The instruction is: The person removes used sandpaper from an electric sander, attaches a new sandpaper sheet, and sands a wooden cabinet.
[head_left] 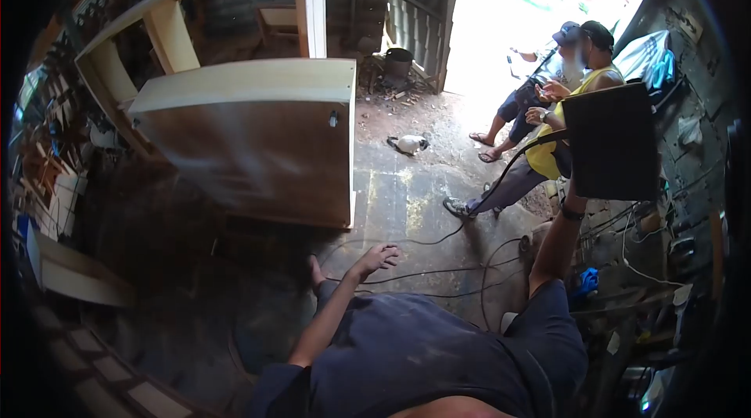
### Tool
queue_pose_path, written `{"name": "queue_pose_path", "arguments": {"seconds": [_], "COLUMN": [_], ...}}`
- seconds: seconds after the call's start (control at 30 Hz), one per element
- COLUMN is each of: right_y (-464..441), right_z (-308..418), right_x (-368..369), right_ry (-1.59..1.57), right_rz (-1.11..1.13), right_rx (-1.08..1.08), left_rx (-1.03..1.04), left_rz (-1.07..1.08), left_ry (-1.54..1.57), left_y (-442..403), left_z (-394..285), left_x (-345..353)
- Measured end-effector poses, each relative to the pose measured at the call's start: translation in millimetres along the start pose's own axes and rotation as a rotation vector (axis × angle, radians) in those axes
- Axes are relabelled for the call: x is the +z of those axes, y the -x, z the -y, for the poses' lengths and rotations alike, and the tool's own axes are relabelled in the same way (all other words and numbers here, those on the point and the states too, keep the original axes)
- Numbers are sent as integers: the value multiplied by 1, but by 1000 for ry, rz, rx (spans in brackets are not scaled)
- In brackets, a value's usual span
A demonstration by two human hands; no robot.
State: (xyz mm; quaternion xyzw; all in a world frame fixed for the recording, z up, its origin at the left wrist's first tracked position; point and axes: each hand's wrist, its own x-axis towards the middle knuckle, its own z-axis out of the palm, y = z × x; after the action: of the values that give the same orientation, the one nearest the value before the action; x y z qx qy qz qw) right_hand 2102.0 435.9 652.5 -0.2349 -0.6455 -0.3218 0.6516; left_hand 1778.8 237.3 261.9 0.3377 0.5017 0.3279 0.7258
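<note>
My left hand [379, 258] is open and holds nothing, its fingers stretched out over the floor. My right arm reaches up and forward, a dark band on its wrist. A black rectangular panel [612, 144] is raised at the end of that arm and covers my right hand, so its fingers are hidden. From the panel's left side sticks a dark handle-like piece [546, 138], with a black cord running down to the floor. Ahead of my left hand stands a large wooden cabinet piece [258, 148] with a brown face and a pale edge.
A pale wooden frame [314, 3] stands behind the cabinet piece. Black cords [438, 271] cross the floor near my feet. A small white-and-dark animal [408, 144] is near the doorway. Two people are at the right, one in a yellow top [541, 158]. Clutter lines the right wall.
</note>
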Motion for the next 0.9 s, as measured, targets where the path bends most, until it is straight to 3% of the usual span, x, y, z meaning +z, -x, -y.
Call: {"name": "queue_pose_path", "arguments": {"seconds": [0.2,0.37,0.43,0.53,0.63,0.7,0.73,0.8,0.9], "right_y": [-9,-3,-8,-10,8,11,8,12,23], "right_z": [62,156,198,258,324,364,389,427,454], "right_x": [38,95,127,170,208,224,233,248,266], "right_ry": [79,123,122,101,-26,-29,-106,-206,-379], "right_rz": [111,231,275,396,618,732,799,781,864], "right_rx": [-81,-134,-164,-214,-352,-586,-614,-751,-834], "left_rx": [174,340,417,735,1036,1116,951,1092,1009], "left_rz": [29,163,167,76,-44,-142,-77,-197,-285], "left_ry": [27,0,-5,-12,-249,-466,-245,-88,340], "left_y": [37,93,134,192,227,228,228,208,230], "left_z": [-69,-122,-175,-211,-246,-256,-251,-217,-201], "left_x": [-54,-115,-145,-203,-248,-255,-251,-257,-256]}}
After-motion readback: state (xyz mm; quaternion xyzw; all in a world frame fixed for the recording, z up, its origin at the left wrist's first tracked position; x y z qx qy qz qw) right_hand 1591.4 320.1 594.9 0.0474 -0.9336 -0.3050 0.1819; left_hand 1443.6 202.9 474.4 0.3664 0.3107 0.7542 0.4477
